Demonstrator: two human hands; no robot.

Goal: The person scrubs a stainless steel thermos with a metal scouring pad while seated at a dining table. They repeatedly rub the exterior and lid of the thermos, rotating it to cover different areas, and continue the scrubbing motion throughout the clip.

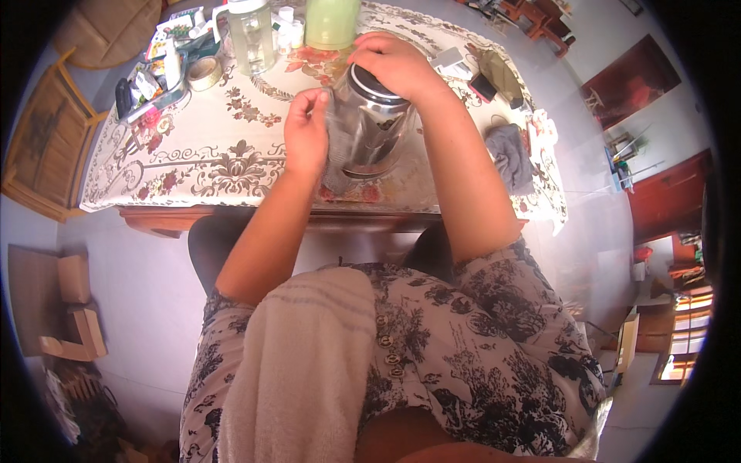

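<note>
A shiny, see-through-looking jar [373, 137] with a dark, silver-rimmed lid [375, 83] stands on the table in front of me, slightly tilted in view. My right hand [395, 65] reaches over its top and grips the lid's far rim; some of its fingers are hidden behind it. Against the jar's left side, my left hand [306, 133] is closed on a thin grey cloth [337, 154], which hangs down along the jar to the tabletop. The left fingertips are bent toward the jar, partly covered by the cloth.
A flower-patterned cloth covers the table [208, 147]. Behind stand a clear pitcher [253, 42] and a green container [332, 23]. A tape roll [204, 73] and a cluttered plastic tray [158, 96] lie left; a crumpled grey cloth [509, 154] and a phone-like object [483, 87] lie right.
</note>
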